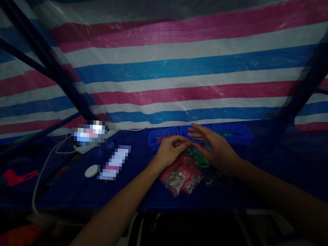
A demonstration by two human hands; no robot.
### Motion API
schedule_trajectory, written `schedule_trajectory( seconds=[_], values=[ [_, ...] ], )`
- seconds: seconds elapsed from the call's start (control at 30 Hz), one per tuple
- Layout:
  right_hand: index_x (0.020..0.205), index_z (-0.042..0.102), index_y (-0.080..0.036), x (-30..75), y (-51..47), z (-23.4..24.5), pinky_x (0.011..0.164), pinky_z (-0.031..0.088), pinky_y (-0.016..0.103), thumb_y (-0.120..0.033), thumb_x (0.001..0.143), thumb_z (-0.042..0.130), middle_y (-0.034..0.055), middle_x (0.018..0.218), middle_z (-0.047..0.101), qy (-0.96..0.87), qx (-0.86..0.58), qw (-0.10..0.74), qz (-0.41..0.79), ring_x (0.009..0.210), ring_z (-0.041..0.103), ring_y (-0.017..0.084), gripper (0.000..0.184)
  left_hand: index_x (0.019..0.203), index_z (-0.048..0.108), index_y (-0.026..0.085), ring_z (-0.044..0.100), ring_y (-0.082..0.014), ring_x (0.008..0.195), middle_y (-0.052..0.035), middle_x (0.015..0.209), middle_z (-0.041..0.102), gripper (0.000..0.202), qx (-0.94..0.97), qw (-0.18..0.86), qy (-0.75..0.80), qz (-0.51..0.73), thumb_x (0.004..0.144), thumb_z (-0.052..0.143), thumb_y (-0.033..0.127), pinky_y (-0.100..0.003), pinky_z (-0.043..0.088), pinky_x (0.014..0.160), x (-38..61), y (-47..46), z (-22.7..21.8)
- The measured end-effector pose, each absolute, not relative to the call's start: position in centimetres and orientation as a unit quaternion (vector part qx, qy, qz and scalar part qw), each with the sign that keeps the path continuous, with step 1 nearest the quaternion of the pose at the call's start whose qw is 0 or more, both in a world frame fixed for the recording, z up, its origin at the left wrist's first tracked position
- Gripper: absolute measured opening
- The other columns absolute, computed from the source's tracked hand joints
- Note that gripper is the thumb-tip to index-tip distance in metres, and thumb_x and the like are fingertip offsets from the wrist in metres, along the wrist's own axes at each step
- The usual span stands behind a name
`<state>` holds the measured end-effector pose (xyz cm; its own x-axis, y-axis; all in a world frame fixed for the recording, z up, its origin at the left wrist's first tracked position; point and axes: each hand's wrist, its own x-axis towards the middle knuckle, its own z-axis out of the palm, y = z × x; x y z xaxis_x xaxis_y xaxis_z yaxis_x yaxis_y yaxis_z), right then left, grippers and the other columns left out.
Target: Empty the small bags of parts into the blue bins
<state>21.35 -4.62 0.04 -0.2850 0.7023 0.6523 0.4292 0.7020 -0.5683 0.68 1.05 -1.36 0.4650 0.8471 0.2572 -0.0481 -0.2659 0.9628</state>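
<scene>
Red packets point(179, 173) lie beside the left hand point(170, 150).

Left fingers point(179, 139) curl near right fingers point(201, 131), beside red packets point(180, 173).

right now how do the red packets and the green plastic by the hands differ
The red packets cover a larger visible area; the green plastic shows as a smaller patch. The red packets reach closer to the person, while the green plastic sits nearer the blue trays. Both look shiny.
</scene>
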Motion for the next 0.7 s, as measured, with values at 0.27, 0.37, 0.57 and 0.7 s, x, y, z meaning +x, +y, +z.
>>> schedule_trajectory(
  seconds=[0.27,0.37,0.57,0.7],
  values=[
    [0.123,0.066,-0.022,21.7,-3.6,-0.5,0.09,0.063,0.043,-0.027,0.09,0.07,0.0058,0.1,0.076,-0.72,-0.401,0.526,0.207,0.093,0.076,0.023,0.033,0.099,0.077,0.013,0.076,-0.0207,0.085,-0.011,0.1,0.08,0.04,0.643,0.566,0.292,0.425,0.076,0.086,0.045,-0.035,0.062,0.081,0.8,0.7,-1.0],
    [0.12,0.065,-0.02,21.7,-3.4,-0.5,0.087,0.063,0.04,-0.026,0.088,0.071,0.0061,0.099,0.074,-0.706,-0.391,0.537,0.246,0.09,0.074,0.021,0.033,0.1,0.078,0.014,0.075,-0.0199,0.085,-0.0114,0.102,0.08,0.039,0.649,0.56,0.291,0.425,0.078,0.085,0.045,-0.034,0.062,0.08,0.8,0.7,-1.0],
    [0.12,0.063,-0.02,21.6,-3.4,-0.2,0.087,0.061,0.039,-0.024,0.085,0.072,0.005,0.095,0.071,-0.688,-0.389,0.551,0.268,0.088,0.071,0.02,0.036,0.106,0.079,0.015,0.072,-0.0173,0.074,-0.0104,0.101,0.08,0.041,0.675,0.513,0.321,0.423,0.081,0.082,0.047,-0.03,0.058,0.071,0.6,0.9,-0.8],
    [0.123,0.062,-0.021,21.6,-3.4,-0.3,0.087,0.061,0.039,-0.023,0.085,0.07,0.0045,0.096,0.071,-0.695,-0.378,0.553,0.262,0.088,0.07,0.02,0.039,0.101,0.081,0.017,0.069,-0.0171,0.071,-0.0083,0.094,0.08,0.035,0.714,0.455,0.326,0.421,0.085,0.079,0.047,-0.028,0.054,0.067,0.5,0.9,-0.7]
  ],
)
